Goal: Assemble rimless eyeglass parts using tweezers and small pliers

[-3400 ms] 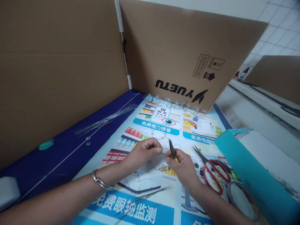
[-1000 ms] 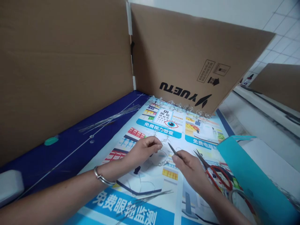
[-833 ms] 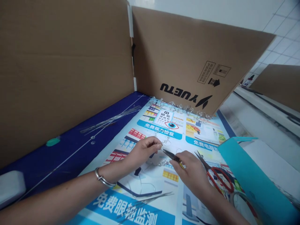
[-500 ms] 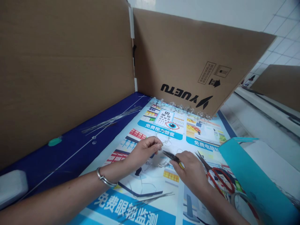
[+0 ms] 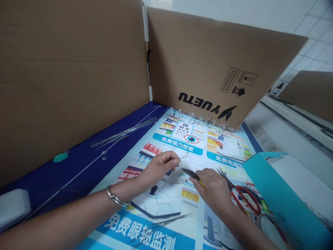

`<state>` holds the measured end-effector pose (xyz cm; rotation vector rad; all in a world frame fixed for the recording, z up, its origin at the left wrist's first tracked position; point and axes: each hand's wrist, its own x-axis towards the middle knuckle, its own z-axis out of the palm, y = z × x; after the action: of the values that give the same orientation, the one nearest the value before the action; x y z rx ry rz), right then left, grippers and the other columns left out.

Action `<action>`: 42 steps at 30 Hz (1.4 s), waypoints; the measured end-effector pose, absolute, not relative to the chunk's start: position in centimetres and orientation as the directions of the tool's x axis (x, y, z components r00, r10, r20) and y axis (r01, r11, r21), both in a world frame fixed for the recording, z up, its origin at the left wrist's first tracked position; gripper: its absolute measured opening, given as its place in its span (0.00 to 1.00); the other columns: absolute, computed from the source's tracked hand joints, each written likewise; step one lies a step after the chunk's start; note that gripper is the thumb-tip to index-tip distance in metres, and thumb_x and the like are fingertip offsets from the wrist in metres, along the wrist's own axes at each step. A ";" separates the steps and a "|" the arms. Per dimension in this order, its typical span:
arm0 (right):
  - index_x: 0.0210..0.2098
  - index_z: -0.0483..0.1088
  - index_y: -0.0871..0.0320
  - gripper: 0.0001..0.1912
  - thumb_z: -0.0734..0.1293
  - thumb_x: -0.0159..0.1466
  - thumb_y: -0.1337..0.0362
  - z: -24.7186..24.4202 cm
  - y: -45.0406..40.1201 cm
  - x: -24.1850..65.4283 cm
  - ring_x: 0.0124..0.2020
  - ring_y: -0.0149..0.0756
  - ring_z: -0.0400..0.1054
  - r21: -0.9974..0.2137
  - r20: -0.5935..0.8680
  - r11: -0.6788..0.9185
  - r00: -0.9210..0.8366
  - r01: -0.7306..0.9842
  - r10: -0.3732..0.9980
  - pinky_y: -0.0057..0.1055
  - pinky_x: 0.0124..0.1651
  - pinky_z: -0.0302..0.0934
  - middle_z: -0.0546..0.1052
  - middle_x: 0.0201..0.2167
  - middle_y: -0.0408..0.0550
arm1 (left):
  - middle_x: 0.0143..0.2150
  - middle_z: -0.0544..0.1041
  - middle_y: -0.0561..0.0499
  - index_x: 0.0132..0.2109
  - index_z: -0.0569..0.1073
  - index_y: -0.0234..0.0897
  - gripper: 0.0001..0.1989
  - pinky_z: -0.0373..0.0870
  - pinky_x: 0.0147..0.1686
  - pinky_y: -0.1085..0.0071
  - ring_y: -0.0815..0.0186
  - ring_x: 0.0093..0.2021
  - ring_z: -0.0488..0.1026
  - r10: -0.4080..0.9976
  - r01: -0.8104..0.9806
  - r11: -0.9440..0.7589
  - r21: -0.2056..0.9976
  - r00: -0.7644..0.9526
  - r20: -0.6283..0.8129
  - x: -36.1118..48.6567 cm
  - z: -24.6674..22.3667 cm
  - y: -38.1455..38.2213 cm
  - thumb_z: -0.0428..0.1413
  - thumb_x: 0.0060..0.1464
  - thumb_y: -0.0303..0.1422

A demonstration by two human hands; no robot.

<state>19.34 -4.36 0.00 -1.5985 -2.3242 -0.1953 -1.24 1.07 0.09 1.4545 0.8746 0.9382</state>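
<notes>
My left hand (image 5: 165,165), with a silver bangle (image 5: 116,197) on its wrist, pinches a thin wire strung with clear beads (image 5: 179,180). The beaded wire curves down below the fingertips over the printed sheet. My right hand (image 5: 212,187) is wrapped round black-nosed pliers (image 5: 191,174) with yellow on the handle. The tips of the pliers point left, close to my left fingertips, at the wire. Whether the jaws are closed on it is too small to tell.
Red-handled scissors (image 5: 244,199) and a tape roll (image 5: 270,227) lie right of my right hand, beside a teal box (image 5: 283,194). Loose wires (image 5: 166,222) lie in front, more wires (image 5: 125,132) at left. Beaded pieces (image 5: 200,119) line the cardboard wall (image 5: 208,62).
The pliers and my right hand have shifted very slightly to the right. My left hand keeps its pinch in nearly the same place.
</notes>
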 end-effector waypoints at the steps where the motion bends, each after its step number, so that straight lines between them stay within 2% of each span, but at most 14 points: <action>1: 0.30 0.68 0.57 0.11 0.60 0.61 0.57 0.1 -4.4 19.4 0.31 0.33 0.61 -0.053 0.334 0.368 -0.331 0.928 0.883 0.28 0.34 0.48 0.69 0.26 0.46 | 0.26 0.66 0.55 0.33 0.67 0.34 0.07 0.58 0.28 0.76 0.74 0.27 0.62 0.908 0.012 -0.088 0.996 0.412 0.075 -1.3 0.1 1.1 0.50 0.53 0.33; 9: 0.28 0.67 0.57 0.11 0.60 0.61 0.57 0.0 -4.4 19.6 0.30 0.33 0.60 -0.015 0.373 0.375 -0.343 0.927 0.862 0.28 0.33 0.47 0.69 0.25 0.45 | 0.27 0.66 0.54 0.33 0.69 0.33 0.09 0.58 0.29 0.76 0.73 0.28 0.61 0.905 0.035 -0.077 0.996 0.421 0.055 -1.3 -0.1 1.1 0.51 0.51 0.36; 27: 0.30 0.68 0.57 0.11 0.60 0.61 0.58 0.3 -4.5 19.4 0.31 0.33 0.61 -0.032 0.319 0.374 -0.345 0.927 0.883 0.28 0.33 0.48 0.70 0.26 0.46 | 0.28 0.68 0.53 0.31 0.70 0.33 0.08 0.59 0.31 0.76 0.72 0.30 0.62 0.903 -0.007 -0.047 0.999 0.428 0.045 -1.3 0.0 1.1 0.53 0.50 0.35; 34: 0.30 0.69 0.57 0.11 0.60 0.61 0.58 0.3 -4.3 19.4 0.31 0.32 0.61 -0.035 0.326 0.373 -0.342 0.927 0.881 0.28 0.33 0.49 0.69 0.26 0.46 | 0.27 0.69 0.53 0.31 0.70 0.33 0.09 0.60 0.31 0.75 0.72 0.29 0.63 0.892 0.005 -0.045 0.999 0.450 0.037 -1.3 0.1 1.1 0.53 0.50 0.35; 42: 0.32 0.69 0.57 0.11 0.60 0.61 0.58 0.2 -4.4 19.4 0.32 0.33 0.62 -0.038 0.360 0.380 -0.342 0.924 0.868 0.28 0.35 0.51 0.69 0.26 0.46 | 0.25 0.69 0.54 0.33 0.70 0.34 0.09 0.60 0.28 0.75 0.72 0.27 0.64 0.919 0.066 -0.061 0.996 0.393 0.030 -1.1 0.0 1.1 0.52 0.50 0.36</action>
<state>19.36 -4.41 0.19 -1.5688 -2.3243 -0.2472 -1.12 1.14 -0.04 1.4629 0.9364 0.9006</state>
